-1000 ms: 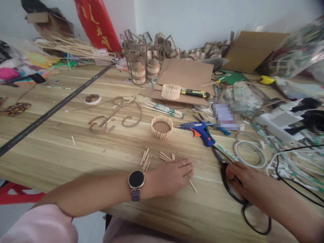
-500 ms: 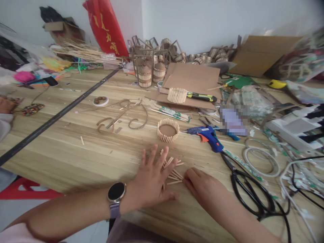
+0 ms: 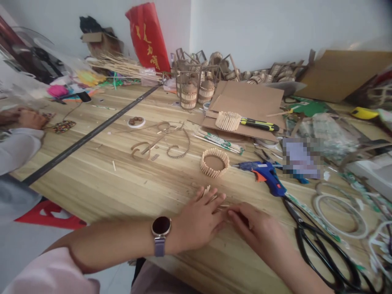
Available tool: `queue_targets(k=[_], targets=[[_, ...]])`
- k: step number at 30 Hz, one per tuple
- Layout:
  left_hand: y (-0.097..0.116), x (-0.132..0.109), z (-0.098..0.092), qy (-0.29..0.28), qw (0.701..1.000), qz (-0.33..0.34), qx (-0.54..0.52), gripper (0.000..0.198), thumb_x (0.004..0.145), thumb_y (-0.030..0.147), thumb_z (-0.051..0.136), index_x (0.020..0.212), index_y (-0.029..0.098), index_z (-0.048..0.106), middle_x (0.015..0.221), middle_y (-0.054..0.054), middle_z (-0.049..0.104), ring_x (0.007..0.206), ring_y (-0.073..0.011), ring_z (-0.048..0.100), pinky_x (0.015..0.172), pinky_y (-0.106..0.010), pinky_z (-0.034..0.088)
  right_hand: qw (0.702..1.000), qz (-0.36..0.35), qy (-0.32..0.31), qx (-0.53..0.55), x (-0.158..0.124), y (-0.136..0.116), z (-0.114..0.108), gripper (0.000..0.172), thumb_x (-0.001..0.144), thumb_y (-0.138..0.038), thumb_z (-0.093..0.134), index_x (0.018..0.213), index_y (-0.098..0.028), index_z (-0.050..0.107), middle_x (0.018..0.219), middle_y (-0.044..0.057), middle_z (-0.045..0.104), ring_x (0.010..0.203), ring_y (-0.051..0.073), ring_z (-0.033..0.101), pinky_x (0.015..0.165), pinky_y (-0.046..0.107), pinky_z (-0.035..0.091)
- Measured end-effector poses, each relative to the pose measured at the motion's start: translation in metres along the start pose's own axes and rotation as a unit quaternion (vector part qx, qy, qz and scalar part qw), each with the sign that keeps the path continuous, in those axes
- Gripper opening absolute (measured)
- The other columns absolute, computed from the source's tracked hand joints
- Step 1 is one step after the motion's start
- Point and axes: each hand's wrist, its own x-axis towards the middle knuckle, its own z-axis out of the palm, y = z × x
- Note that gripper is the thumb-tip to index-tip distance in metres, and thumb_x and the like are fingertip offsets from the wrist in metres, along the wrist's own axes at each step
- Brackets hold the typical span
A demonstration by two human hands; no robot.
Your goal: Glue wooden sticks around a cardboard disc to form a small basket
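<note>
My left hand point(image 3: 200, 218), with a watch on its wrist, lies on a small heap of short wooden sticks point(image 3: 209, 193) near the table's front edge. Its fingers are curled together over the sticks. My right hand point(image 3: 257, 228) rests just to the right, fingertips touching the left hand's fingers at the same heap, fingers drawn together. Most of the sticks are hidden under both hands. A round ring of upright sticks on a cardboard base point(image 3: 214, 162) stands a little beyond the hands.
A blue glue gun point(image 3: 266, 176) and black scissors point(image 3: 318, 245) lie to the right, with tape rolls point(image 3: 339, 210). Cardboard, a second stick ring point(image 3: 228, 121), a utility knife point(image 3: 259, 124) and small stick baskets sit farther back. Another person's sleeve point(image 3: 15, 149) shows at the left edge.
My right hand left the scissors and came to the stick heap. My left hand spread over the sticks, then drew its fingers together, gathering them. The view shifted left.
</note>
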Motion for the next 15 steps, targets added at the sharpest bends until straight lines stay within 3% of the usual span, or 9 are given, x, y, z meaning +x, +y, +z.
queue_targets(k=[5, 8, 12, 15], targets=[[-0.004, -0.001, 0.001, 0.020, 0.999, 0.040, 0.029, 0.034, 0.104, 0.028, 0.038, 0.128, 0.017, 0.059, 0.142, -0.009, 0.056, 0.134, -0.0265, 0.049, 0.115, -0.043, 0.037, 0.999, -0.024, 0.036, 0.012, 0.002, -0.001, 0.001, 0.024, 0.097, -0.030, 0.045, 0.083, -0.023, 0.064, 0.066, 0.000, 0.068, 0.058, 0.017, 0.066, 0.052, 0.025, 0.049], [-0.006, -0.003, -0.003, 0.024, 0.998, 0.054, 0.029, 0.033, 0.102, 0.025, 0.042, 0.128, 0.015, 0.059, 0.143, -0.010, 0.055, 0.135, -0.0275, 0.048, 0.113, -0.041, 0.039, 0.998, -0.028, 0.056, 0.024, 0.001, 0.000, 0.001, 0.024, 0.097, -0.030, 0.046, 0.084, -0.023, 0.065, 0.064, 0.000, 0.067, 0.055, 0.016, 0.065, 0.049, 0.024, 0.048], [-0.010, -0.003, -0.005, 0.021, 0.998, 0.046, 0.021, 0.041, 0.101, 0.041, 0.043, 0.137, 0.024, 0.052, 0.152, -0.010, 0.045, 0.140, -0.0370, 0.038, 0.109, -0.054, 0.039, 0.997, -0.003, 0.071, 0.036, -0.003, 0.007, 0.003, 0.025, 0.097, -0.033, 0.047, 0.085, -0.023, 0.066, 0.064, 0.000, 0.066, 0.054, 0.015, 0.063, 0.050, 0.025, 0.049], [-0.013, -0.003, -0.003, 0.010, 0.998, 0.063, 0.006, 0.044, 0.102, 0.044, 0.039, 0.140, 0.025, 0.048, 0.153, -0.008, 0.043, 0.142, -0.0346, 0.035, 0.112, -0.054, 0.035, 0.996, 0.009, 0.085, 0.036, -0.005, 0.012, 0.002, 0.025, 0.097, -0.035, 0.048, 0.085, -0.023, 0.067, 0.062, -0.001, 0.064, 0.051, 0.015, 0.060, 0.050, 0.025, 0.048]])
